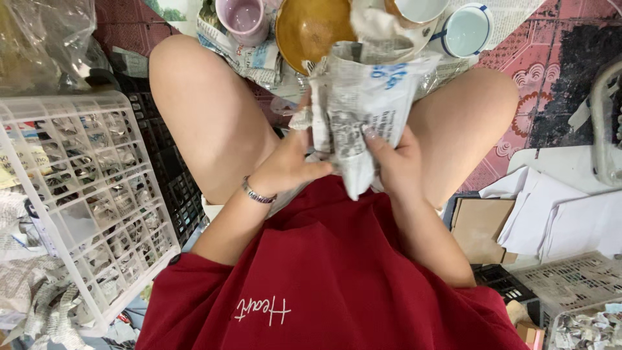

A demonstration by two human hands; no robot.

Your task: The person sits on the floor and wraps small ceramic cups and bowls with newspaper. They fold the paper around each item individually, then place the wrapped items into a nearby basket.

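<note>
Both my hands hold a bundle wrapped in newspaper (366,110) above my lap, between my knees. My left hand (291,162), with a bracelet on the wrist, grips the bundle's left lower side. Fingers of my right hand (395,162) press on the paper's right side. What is inside the wrapping is hidden. Just beyond the bundle, on newspaper on the floor, lie a brown bowl (311,26), a pink cup (241,16) and a white cup with a blue rim (466,29).
A white plastic crate (84,194) with wrapped items stands at my left, a black crate (175,188) beside it. Sheets of white paper (557,214) and cardboard (479,223) lie at right, with another crate (570,279) below. Clear plastic bags (45,39) sit top left.
</note>
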